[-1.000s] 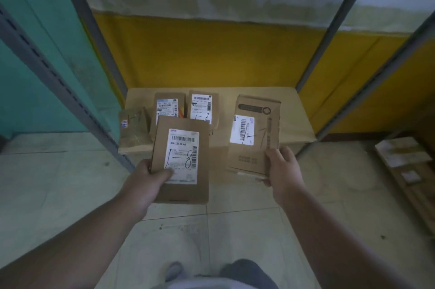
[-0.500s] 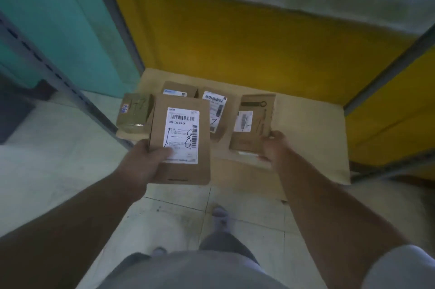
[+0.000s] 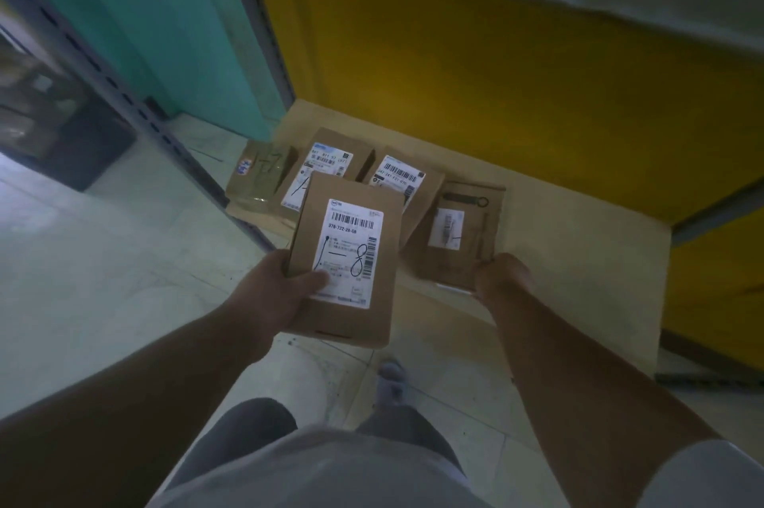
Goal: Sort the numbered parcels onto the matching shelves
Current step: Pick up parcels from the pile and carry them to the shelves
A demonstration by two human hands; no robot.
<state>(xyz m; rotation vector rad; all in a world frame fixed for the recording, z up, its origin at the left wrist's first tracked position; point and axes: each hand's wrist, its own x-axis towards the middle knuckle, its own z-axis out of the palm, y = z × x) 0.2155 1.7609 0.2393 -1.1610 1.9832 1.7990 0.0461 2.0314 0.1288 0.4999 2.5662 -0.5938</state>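
Parcels are what both hands are busy with: the left hand grips a flat brown parcel, its white label marked "1-8", thumb pressed on the label, held above the floor in front of the low wooden shelf. The right hand clutches the near edge of another parcel lying on that shelf. Three more parcels sit behind, toward the left post.

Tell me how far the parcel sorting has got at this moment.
Done: three parcels lie on the low shelf. In hand: the right hand grips a fourth parcel at the shelf. Left: the parcel marked 8, held in the left hand.
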